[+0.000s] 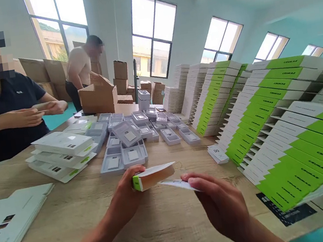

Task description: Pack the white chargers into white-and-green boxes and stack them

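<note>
A small white-and-green carton (154,177) lies in my left hand (130,185), whose fingers wrap round its closed green end. Its open end faces right and shows a brown inside. My right hand (220,197) pinches a thin white card (179,183) between thumb and fingers, close below the carton's opening. I cannot tell whether the card is loose or a flap of the carton. Beyond my hands are grey plastic trays (115,153) with small white square pieces in them. One tray (125,133) rests tilted on the others.
Tall stacks of white-and-green boxes (267,106) line the right side, with small printed leaflets (218,154) beside them. Flat cartons (62,145) and more flat cartons (11,226) are at left. A co-worker (7,114) stands left; another person (81,66) bends over a brown cardboard box (98,99).
</note>
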The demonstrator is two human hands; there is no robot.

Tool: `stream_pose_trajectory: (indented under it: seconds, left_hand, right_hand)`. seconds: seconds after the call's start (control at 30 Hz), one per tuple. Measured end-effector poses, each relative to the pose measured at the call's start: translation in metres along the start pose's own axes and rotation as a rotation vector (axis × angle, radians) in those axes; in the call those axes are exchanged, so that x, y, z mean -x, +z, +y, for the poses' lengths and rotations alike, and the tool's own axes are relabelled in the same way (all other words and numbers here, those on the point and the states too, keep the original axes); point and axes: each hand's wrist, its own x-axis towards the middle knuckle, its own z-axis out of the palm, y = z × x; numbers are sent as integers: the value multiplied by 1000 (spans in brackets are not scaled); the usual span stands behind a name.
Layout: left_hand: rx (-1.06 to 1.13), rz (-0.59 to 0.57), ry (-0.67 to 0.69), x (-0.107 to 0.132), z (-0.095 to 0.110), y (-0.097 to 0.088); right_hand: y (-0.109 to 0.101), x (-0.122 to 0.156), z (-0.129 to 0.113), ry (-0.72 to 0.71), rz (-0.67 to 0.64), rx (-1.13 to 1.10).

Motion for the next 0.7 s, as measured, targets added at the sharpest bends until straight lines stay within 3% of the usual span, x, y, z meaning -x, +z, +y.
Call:
stream_pose_trajectory:
  seconds: [0.07, 0.17, 0.27, 0.33, 0.37, 0.4, 0.43, 0.57, 0.7]
  left_hand:
    - [8, 3, 13, 0, -3, 1]
    - [17, -4, 21, 1, -6, 2]
    - [54, -2, -5, 1, -5, 1]
    - [100, 1, -10, 1, -2, 0]
    - [123, 3, 0, 0, 0, -1]
    - [144, 1, 15, -1, 2, -1]
    - [163, -6, 33, -1, 4, -1]
    - [218, -43, 87, -1, 12, -4]
    - [208, -58, 113, -1, 14, -6]
  right_hand:
    - [13, -7, -15, -170, -119, 89]
    - [28, -15, -14, -218, -197, 210]
    - [40, -20, 13, -163, -102, 101]
    - [52, -28, 46, 80, 32, 40]
    - [60, -35, 66, 275, 82, 73]
    - [69, -44, 88, 511, -9, 149]
    - [78, -54, 110, 607, -71, 175]
    - [113, -90, 180, 831, -210, 247]
    - [133, -107, 202, 936, -245, 268]
